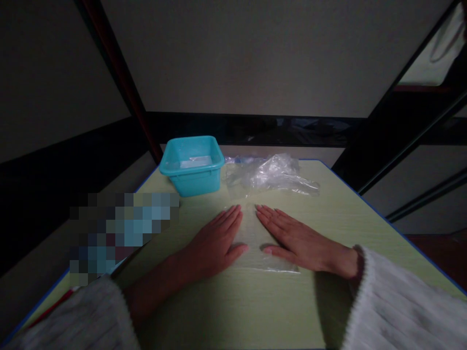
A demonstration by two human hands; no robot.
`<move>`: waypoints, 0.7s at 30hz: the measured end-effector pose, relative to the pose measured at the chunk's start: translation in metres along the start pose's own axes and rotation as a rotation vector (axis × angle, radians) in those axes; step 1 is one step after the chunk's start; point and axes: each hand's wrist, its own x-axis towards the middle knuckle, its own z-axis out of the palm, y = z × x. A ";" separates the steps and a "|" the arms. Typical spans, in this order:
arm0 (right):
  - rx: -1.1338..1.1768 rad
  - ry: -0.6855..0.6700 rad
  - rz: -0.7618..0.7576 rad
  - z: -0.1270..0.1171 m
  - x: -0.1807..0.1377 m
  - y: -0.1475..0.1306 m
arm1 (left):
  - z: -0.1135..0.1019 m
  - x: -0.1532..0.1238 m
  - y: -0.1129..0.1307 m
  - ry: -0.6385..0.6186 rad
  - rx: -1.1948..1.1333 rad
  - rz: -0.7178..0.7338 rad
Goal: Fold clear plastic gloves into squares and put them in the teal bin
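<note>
A clear plastic bag (251,260) lies flat on the light table in front of me. My left hand (221,238) rests palm down on its left part, fingers stretched forward and thumb out to the side. On the right part lies my right hand (292,238), also flat with straight fingers. The two thumbs point at each other with a small gap between them. Neither hand grips anything. Parts of the bag are hidden under my palms.
A turquoise plastic basket (195,180) with pale, clear-looking pieces inside stands at the back left. Beside it sits a crumpled heap of clear plastic bags (273,172). A blurred-out object (134,228) lies along the left edge of the table (233,316). Panels rise behind.
</note>
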 end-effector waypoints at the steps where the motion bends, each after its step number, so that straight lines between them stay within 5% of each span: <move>1: -0.001 -0.008 0.007 0.001 0.000 0.001 | -0.001 0.000 0.000 -0.016 0.017 -0.008; 11: 0.061 -0.009 0.007 0.000 -0.001 0.002 | 0.001 -0.004 -0.002 0.065 0.036 -0.006; 16: 0.214 0.066 -0.220 -0.023 -0.008 -0.003 | -0.006 -0.008 0.000 0.270 -0.124 0.248; 21: 0.210 0.000 -0.272 -0.041 -0.018 -0.021 | -0.010 -0.011 0.006 0.231 -0.192 0.471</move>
